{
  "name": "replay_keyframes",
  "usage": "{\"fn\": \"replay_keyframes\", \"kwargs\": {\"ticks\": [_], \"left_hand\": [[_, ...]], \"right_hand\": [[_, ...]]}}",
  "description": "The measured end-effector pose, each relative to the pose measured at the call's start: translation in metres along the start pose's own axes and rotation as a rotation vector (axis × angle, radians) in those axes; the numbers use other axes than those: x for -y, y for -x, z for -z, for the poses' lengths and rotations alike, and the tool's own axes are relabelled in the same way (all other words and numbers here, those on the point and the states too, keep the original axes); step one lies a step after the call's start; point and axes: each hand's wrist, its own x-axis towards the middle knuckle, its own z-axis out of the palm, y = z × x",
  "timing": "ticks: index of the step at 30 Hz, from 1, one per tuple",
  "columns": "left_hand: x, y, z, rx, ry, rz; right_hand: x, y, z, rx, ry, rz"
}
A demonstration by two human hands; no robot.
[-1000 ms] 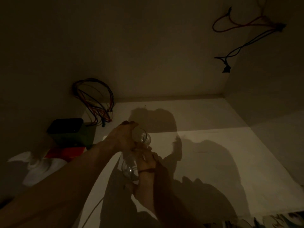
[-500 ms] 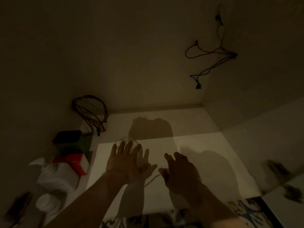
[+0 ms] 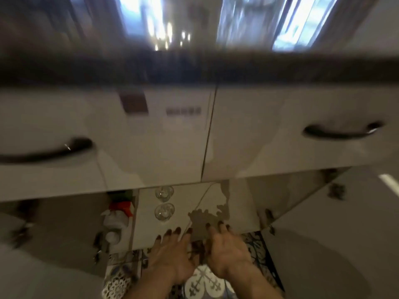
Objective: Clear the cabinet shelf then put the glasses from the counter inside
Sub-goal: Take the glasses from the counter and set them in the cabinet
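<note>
Two clear glasses stand one behind the other on the pale cabinet shelf [image 3: 237, 203]: the nearer glass [image 3: 164, 211] and the farther glass [image 3: 164, 193], half under the drawer fronts. My left hand [image 3: 172, 253] and my right hand [image 3: 226, 249] hover side by side at the shelf's front edge, palms down, fingers spread, holding nothing. Both hands are nearer to me than the glasses and touch neither. More glassware shows as blurred glints [image 3: 170, 37] on the dark counter [image 3: 194, 67] above.
Two white drawer fronts with dark handles [image 3: 43, 152] [image 3: 343, 131] hang over the shelf. At the shelf's left sit a red box [image 3: 121, 207] and white bags [image 3: 112, 220]. Open cabinet doors [image 3: 323, 234] flank both sides. Patterned floor tiles [image 3: 200, 281] lie below.
The view has pulled back out of the dark cabinet to the drawers and counter. My hands let go of the glasses, which now stand on the shelf, and drew back to its front edge.
</note>
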Motion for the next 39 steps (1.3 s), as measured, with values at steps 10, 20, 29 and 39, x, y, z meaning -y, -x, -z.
{"fn": "replay_keyframes", "kwargs": {"ticks": [10,20,29,39], "left_hand": [[-0.082,0.247,0.132,-0.120,0.120,-0.017],[-0.155,0.399,0.265,-0.372,0.053,-0.015],[-0.159,0.406,0.377,-0.831,0.063,-0.133],[-0.144,0.283,0.461,-0.901,0.103,-0.195]], "right_hand": [[0.027,0.223,0.171,-0.071,0.055,0.117],[0.012,0.382,0.304,-0.351,0.018,0.166],[0.021,0.412,0.417,-0.557,0.094,0.240],[0.044,0.295,0.503,-0.739,0.065,0.290]]}}
